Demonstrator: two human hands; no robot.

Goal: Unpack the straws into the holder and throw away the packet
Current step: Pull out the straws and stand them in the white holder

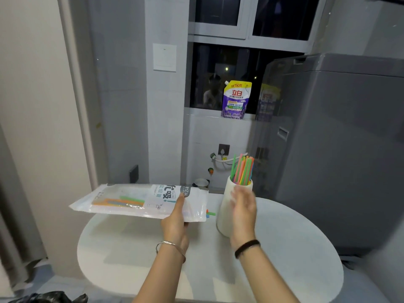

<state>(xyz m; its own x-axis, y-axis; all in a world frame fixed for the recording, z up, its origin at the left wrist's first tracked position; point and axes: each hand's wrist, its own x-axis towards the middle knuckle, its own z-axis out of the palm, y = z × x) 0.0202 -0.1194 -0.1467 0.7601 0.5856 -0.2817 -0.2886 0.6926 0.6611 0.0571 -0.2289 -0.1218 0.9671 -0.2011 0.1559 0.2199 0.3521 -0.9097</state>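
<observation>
Though nearly level, packet (pixel 140 202) lengthwise leftward

Bare table (pixel 131 248) front-left; holder (pixel 225 213) and washing machine (pixel 341 149) blocking right.

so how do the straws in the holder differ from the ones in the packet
The straws in the holder stand nearly upright in a thick bundle, tops bare above the holder. The straws in the packet lie flat, only a few, sealed behind plastic of the packet held by the left hand. Both are brightly coloured.
</observation>
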